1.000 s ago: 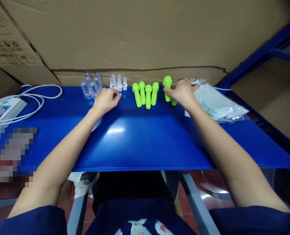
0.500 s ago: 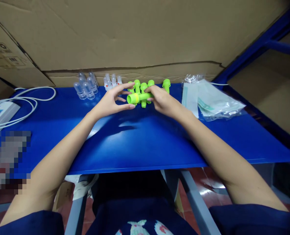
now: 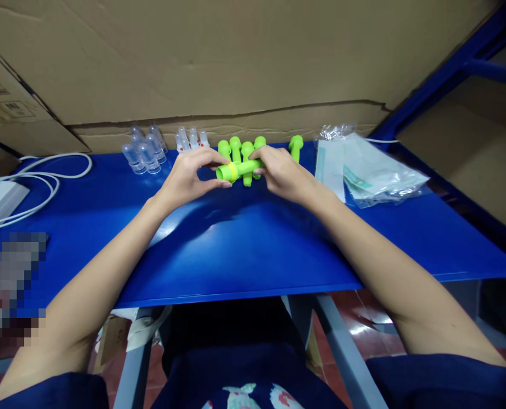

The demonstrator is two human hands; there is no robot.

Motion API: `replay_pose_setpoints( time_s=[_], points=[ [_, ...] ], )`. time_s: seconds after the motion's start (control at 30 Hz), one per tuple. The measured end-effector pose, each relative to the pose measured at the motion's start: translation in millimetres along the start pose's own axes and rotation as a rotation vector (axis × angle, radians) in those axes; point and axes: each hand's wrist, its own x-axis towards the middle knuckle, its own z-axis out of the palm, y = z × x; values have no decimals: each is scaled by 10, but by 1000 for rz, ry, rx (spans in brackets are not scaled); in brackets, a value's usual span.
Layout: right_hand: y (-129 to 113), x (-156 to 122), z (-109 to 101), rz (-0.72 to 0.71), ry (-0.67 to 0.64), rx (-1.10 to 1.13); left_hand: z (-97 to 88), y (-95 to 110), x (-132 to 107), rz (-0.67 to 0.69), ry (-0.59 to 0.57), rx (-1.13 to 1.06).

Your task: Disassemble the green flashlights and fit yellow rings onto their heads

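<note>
A lime-green plastic tube (image 3: 248, 167), shaped like a small flashlight, lies level between my hands with its wide open end and a yellow ring toward the left. My right hand (image 3: 282, 173) grips its narrow end between thumb and fingers. My left hand (image 3: 191, 175) closes around the wide end, thumb below and fingers above and behind. Just behind the tube, several similar green pieces (image 3: 247, 149) lie in a row on the blue table (image 3: 236, 244), partly covered by it and my hands. One more green piece (image 3: 296, 146) lies apart, beyond my right hand.
Clear plastic bottle-like pieces (image 3: 145, 153) and smaller clear pieces with red spots (image 3: 192, 139) stand at the back left. Plastic bags with papers (image 3: 372, 170) lie at the right. A white cable (image 3: 57, 179) coils at the left. Cardboard (image 3: 236, 62) walls the back.
My left hand has closed in on the wide end of the green tube, its fingers now nearer together. The tube has shifted slightly left; my right hand keeps its hold.
</note>
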Motion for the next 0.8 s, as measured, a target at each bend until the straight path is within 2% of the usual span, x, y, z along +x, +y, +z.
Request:
replay_pose_setpoints(
  time_s=[0.37, 0.57, 0.63, 0.8],
  points=[
    [-38, 22, -56, -86, -34, -21, 82, -65, -35, 139, -37, -38],
    [-99, 37, -111, -193, -34, -19, 113, -15, -30, 180, -161, -55],
    [-110, 37, -136, -231, -27, -40, 63, -4, -20, 166, -204, -90],
    [-144, 31, -157, -325, -75, -74, -101, -8, 8, 132, -395, -204]
  ],
)
